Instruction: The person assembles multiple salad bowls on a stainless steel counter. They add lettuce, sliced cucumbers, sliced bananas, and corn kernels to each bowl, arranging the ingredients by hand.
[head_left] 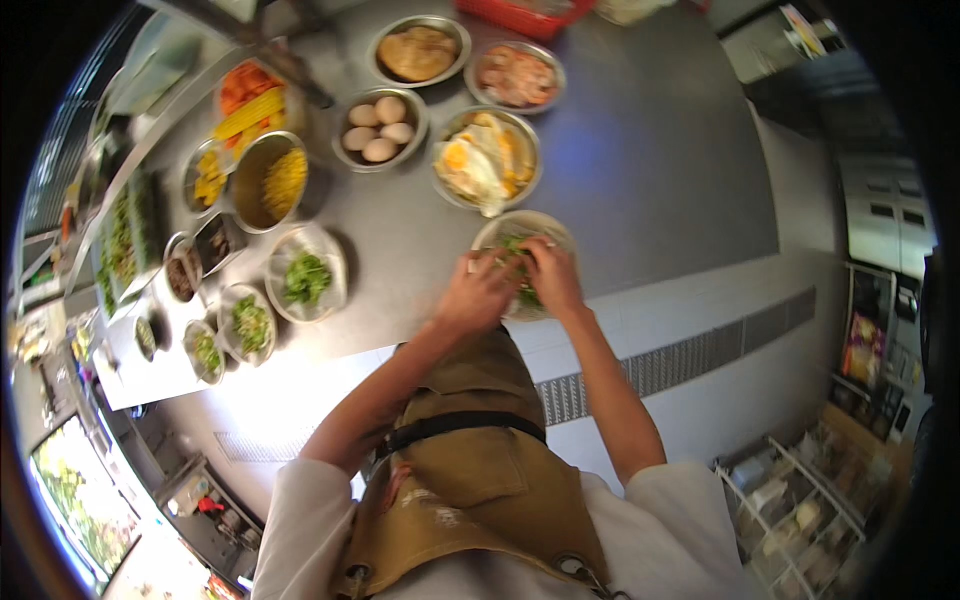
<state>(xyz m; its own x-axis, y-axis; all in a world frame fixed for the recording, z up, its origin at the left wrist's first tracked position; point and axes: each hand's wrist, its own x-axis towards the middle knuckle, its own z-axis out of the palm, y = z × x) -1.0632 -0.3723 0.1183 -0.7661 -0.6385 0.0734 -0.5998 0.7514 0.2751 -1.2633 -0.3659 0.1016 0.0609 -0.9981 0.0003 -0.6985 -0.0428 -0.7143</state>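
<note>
Both hands are over a pale round bowl (562, 229) at the front edge of the steel table. Leafy greens (527, 293) show inside it, partly hidden by my fingers. My left hand (482, 288) reaches in from the left, its fingers bent and closed on the greens. From the other side, my right hand (551, 272) has its fingers curled down and pinched on the same leaves, close to the left fingertips. Just beyond the bowl, fried eggs (475, 160) fill a metal bowl, with a bit of egg white hanging over the near rim.
Farther back are whole eggs (379, 128), a bowl of pinkish chopped pieces (517, 76), a golden-brown flat food (416, 53) and a red basket (530, 22). At left stand a pot of yellow kernels (284, 184), corn cobs (249, 113) and several bowls of chopped greens (307, 278).
</note>
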